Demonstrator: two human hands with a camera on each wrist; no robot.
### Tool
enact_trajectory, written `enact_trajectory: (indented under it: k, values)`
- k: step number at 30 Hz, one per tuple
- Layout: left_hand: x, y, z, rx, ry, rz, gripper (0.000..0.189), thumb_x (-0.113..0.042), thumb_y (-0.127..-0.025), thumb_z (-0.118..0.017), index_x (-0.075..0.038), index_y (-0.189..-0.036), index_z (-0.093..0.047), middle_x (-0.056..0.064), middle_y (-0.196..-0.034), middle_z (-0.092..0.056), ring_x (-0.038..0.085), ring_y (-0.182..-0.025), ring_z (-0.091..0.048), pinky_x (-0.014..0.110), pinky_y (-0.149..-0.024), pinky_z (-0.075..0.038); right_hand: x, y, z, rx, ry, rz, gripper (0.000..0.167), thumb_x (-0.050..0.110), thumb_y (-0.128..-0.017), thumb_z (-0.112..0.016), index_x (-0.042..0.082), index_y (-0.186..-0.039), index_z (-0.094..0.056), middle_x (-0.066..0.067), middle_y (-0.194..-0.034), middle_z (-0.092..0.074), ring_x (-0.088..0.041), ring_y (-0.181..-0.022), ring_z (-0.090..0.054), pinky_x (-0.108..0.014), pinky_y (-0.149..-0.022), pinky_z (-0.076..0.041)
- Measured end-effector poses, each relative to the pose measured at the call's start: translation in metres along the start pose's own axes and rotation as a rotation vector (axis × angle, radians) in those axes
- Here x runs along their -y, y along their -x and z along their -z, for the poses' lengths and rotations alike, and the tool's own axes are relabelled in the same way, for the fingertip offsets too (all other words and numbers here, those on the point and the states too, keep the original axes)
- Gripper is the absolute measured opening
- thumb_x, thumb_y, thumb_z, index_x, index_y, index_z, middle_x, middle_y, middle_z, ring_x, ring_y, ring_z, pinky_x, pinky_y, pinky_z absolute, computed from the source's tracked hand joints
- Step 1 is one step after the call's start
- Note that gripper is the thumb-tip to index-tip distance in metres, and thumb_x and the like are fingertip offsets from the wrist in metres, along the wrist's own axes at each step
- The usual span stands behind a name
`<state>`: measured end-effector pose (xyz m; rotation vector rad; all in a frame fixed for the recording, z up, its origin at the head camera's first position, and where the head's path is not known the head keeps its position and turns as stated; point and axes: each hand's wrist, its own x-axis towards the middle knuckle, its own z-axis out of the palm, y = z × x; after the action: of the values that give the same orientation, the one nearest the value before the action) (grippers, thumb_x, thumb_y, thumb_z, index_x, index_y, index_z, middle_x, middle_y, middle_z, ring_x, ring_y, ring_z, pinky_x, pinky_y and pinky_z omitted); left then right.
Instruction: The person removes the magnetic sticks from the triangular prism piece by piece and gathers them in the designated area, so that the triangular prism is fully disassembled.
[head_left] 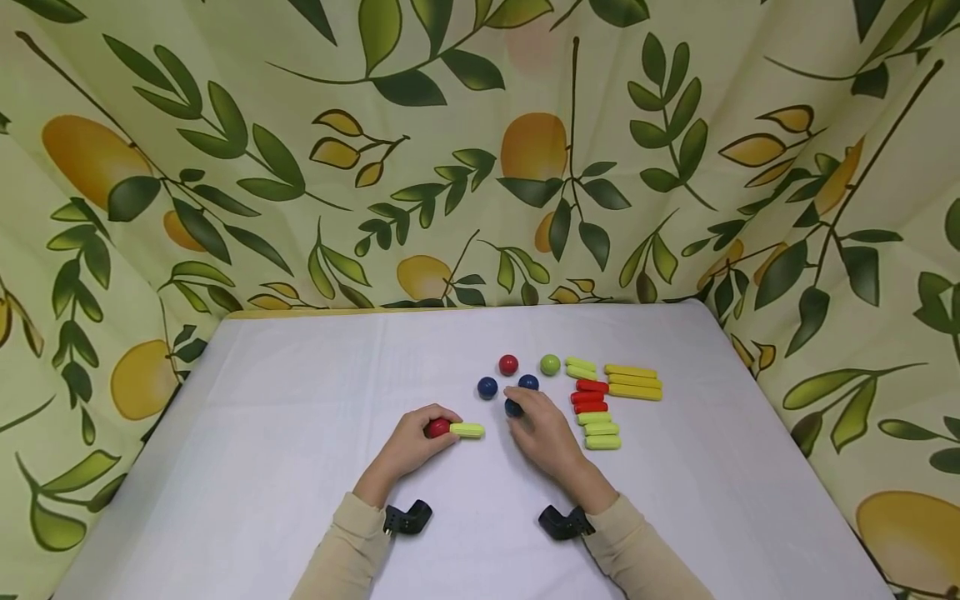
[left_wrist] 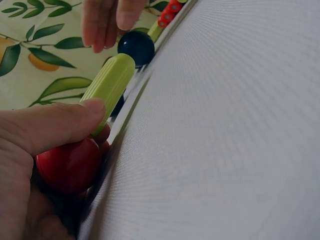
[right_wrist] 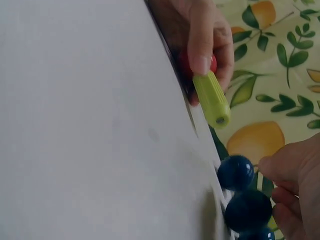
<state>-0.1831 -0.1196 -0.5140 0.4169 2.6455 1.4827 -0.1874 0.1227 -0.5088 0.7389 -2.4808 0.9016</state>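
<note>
My left hand (head_left: 411,442) holds a red ball (head_left: 437,428) joined end-on to a ribbed yellow-green stick (head_left: 468,430). In the left wrist view the thumb presses where the stick (left_wrist: 111,90) meets the ball (left_wrist: 70,167). The stick's free end points toward my right hand (head_left: 551,435) and shows a small metal disc in the right wrist view. My right hand hovers by a dark blue ball (head_left: 513,408), its fingers loosely bent beside it. Two more blue balls, one (head_left: 487,387) to the left and one (head_left: 528,382) just beyond the fingertips, lie close by.
Farther back are a red ball (head_left: 508,365) and a green ball (head_left: 551,365). To the right lie short yellow-green sticks (head_left: 602,429), red sticks (head_left: 589,397) and longer yellow sticks (head_left: 633,381). A white cloth covers the table (head_left: 247,433); a patterned curtain (head_left: 450,167) stands behind.
</note>
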Motion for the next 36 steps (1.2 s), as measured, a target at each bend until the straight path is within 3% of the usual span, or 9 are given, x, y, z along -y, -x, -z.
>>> enact_trajectory:
  k: [5,14,22,25,29,36]
  values:
    - [0.002,0.0,0.0,0.001,-0.005,-0.015,0.017,-0.015,-0.082,-0.073,-0.021,-0.098,-0.07,-0.004,-0.101,-0.069,0.013,-0.095,-0.06,0.028,-0.084,-0.05,0.013,0.003,-0.005,0.061,-0.016,0.076,0.035,0.008,-0.08,-0.074,0.008,-0.114,-0.064,-0.003,-0.115,-0.066,-0.017,-0.108,-0.06,-0.034,-0.093,-0.051]
    - [0.001,0.001,0.0,0.002,0.007,-0.018,0.018,-0.016,-0.082,-0.074,-0.021,-0.098,-0.07,-0.004,-0.101,-0.069,0.014,-0.096,-0.06,0.029,-0.085,-0.05,0.018,0.006,-0.01,0.134,-0.003,-0.032,0.037,0.011,-0.082,-0.073,0.01,-0.118,-0.064,-0.002,-0.118,-0.065,-0.016,-0.112,-0.059,-0.034,-0.096,-0.049]
    - [0.002,0.0,0.0,0.004,0.01,-0.03,0.017,-0.016,-0.082,-0.074,-0.021,-0.098,-0.07,-0.005,-0.1,-0.069,0.013,-0.094,-0.06,0.026,-0.083,-0.05,0.018,0.006,-0.011,0.185,-0.045,-0.067,0.035,0.012,-0.084,-0.071,0.011,-0.119,-0.063,-0.002,-0.118,-0.064,-0.018,-0.114,-0.058,-0.035,-0.097,-0.048]
    - [0.004,0.0,0.0,0.017,0.023,-0.042,0.017,-0.017,-0.082,-0.074,-0.021,-0.098,-0.071,-0.005,-0.1,-0.069,0.023,-0.108,-0.061,0.036,-0.094,-0.049,0.018,0.006,-0.012,0.204,-0.08,-0.065,0.035,0.012,-0.085,-0.07,0.01,-0.119,-0.062,-0.003,-0.117,-0.064,-0.018,-0.113,-0.059,-0.036,-0.098,-0.048]
    - [0.004,0.001,0.0,0.042,0.043,-0.057,0.019,-0.019,-0.081,-0.075,-0.021,-0.099,-0.072,-0.001,-0.104,-0.07,0.039,-0.128,-0.046,0.053,-0.107,-0.036,0.019,0.006,-0.014,0.23,-0.144,-0.072,0.032,0.012,-0.085,-0.07,0.009,-0.116,-0.063,-0.002,-0.114,-0.065,-0.016,-0.109,-0.06,-0.035,-0.095,-0.05]
    - [0.002,0.001,0.001,0.071,0.045,-0.082,0.022,-0.02,-0.081,-0.075,-0.018,-0.103,-0.072,-0.001,-0.105,-0.07,0.04,-0.131,-0.043,0.054,-0.111,-0.029,0.021,0.005,-0.021,0.28,-0.212,-0.093,0.024,0.013,-0.085,-0.069,0.013,-0.109,-0.065,0.003,-0.103,-0.066,-0.006,-0.093,-0.059,-0.027,-0.085,-0.052]
